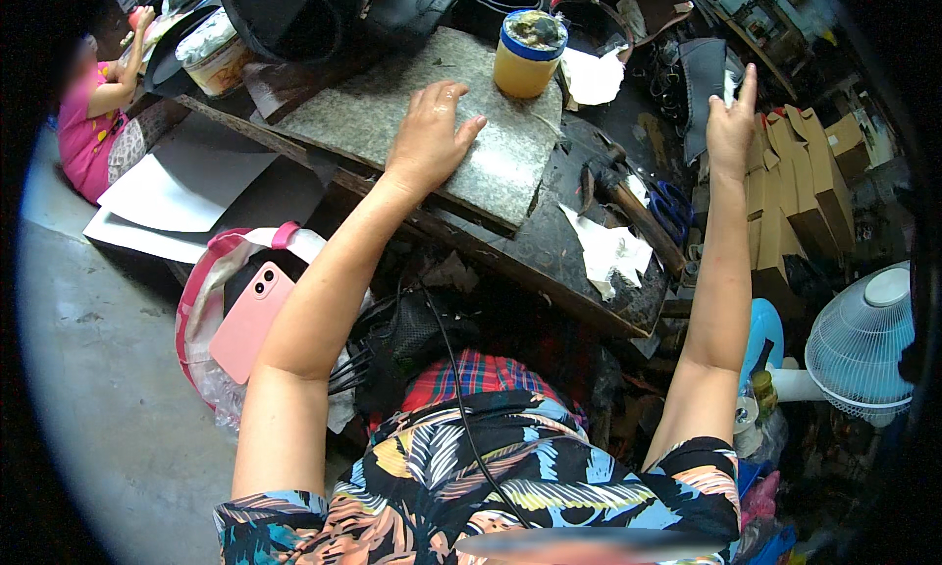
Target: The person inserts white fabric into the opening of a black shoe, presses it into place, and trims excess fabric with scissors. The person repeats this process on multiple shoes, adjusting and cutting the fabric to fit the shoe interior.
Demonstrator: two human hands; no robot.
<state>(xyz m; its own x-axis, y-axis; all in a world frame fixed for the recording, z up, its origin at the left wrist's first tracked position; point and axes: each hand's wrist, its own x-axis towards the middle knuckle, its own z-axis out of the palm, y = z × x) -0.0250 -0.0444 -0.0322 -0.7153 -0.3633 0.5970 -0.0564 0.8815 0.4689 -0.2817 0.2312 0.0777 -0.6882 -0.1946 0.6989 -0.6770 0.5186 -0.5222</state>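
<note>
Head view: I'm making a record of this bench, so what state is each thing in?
Jar: upright, top messy.
Phone: back up, lenses showing.
Hammer: lying down.
Scissors: lying down; open or shut can't be told.
Paper scrap: crumpled, ragged.
White sheets: overlapping.
Fan: running or not can't be told.
Left hand: open, thumb apart.
Right hand: one finger extended; grasp unclear.

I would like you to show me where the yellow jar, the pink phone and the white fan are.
Yellow jar (pixel 529 69): head view, middle of its side.
Pink phone (pixel 247 323): head view, back cover below the lenses.
White fan (pixel 858 345): head view, its wire guard.
</note>
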